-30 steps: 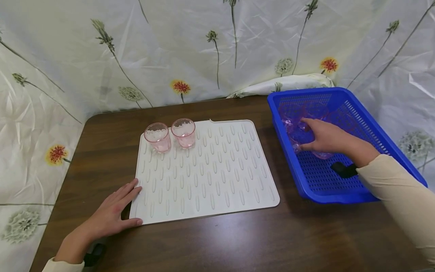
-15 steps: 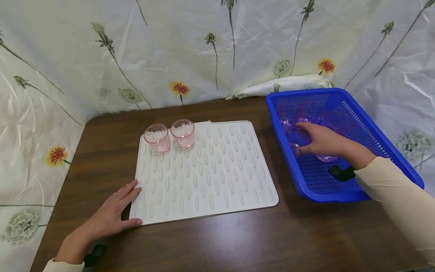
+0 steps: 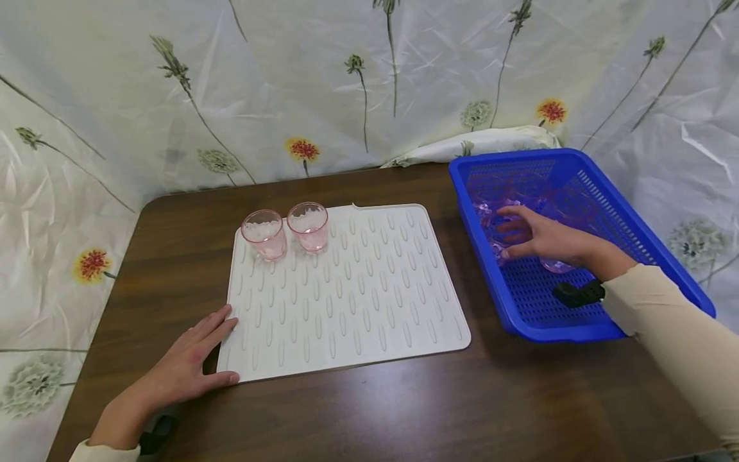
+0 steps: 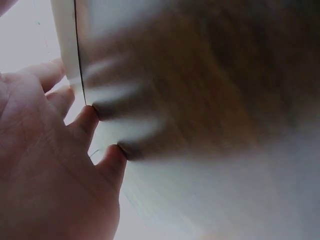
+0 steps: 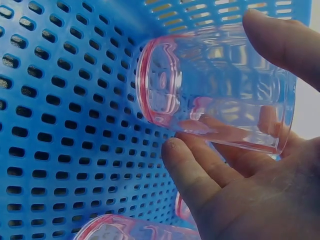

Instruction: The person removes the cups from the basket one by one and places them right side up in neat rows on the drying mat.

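Observation:
In the head view, my right hand (image 3: 548, 237) reaches down into the blue plastic basket (image 3: 557, 334). The right wrist view shows it holding a clear drinking glass (image 5: 225, 85) with a pink rim; the glass lies on its side, thumb at one side and fingers curled along the other. More pink-tinted glasses (image 5: 120, 227) lie beside it in the basket, partly hidden. My left hand (image 3: 187, 366) rests with spread fingers on the left edge of a white ridged mat (image 3: 346, 301). Two pink-tinted glasses, one (image 3: 265, 235) beside the other (image 3: 308, 228), stand at the mat's back left corner.
The mat and basket sit on a dark brown wooden table (image 3: 369, 417), with the basket to the right of the mat. A floral-patterned white cloth (image 3: 323, 83) hangs behind and at the sides. One folded part of it bunches behind the basket.
The right hand's fingers have curled in further within the basket, with little shift of the arm. The left hand stays at the mat's edge. The head view has shifted slightly.

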Tool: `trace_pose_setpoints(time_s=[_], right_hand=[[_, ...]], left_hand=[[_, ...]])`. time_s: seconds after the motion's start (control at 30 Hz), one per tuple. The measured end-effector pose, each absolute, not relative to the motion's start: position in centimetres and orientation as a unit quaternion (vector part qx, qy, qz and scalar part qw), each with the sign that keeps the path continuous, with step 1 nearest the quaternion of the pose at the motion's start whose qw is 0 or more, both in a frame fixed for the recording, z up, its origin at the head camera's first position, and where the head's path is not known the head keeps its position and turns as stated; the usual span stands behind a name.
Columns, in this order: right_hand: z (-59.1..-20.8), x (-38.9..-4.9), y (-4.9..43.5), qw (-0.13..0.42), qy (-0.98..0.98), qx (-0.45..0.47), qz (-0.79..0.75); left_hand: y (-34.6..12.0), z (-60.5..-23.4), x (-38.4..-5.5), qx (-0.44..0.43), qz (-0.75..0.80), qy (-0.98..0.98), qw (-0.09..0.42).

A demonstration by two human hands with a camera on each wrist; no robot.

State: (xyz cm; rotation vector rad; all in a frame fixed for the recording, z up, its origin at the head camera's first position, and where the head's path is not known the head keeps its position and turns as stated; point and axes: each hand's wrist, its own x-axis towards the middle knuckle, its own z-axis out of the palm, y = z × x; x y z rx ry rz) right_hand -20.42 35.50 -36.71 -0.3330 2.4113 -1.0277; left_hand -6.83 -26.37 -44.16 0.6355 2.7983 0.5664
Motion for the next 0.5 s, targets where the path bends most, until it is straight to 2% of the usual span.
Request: trace_pose_setpoints(time_s=[0.3, 0.5], right_hand=[[-36.0, -20.2, 35.2, 0.236, 0.895, -0.131, -0.355], [-32.6, -20.5, 35.2, 0.196, 0.927, -0.125, -0.293]], left_hand=[[-26.3, -44.1, -6.8, 0.22, 0.192, 0.951, 0.098], [-26.7, -44.3, -6.7, 0.229, 0.192, 0.95, 0.088]])
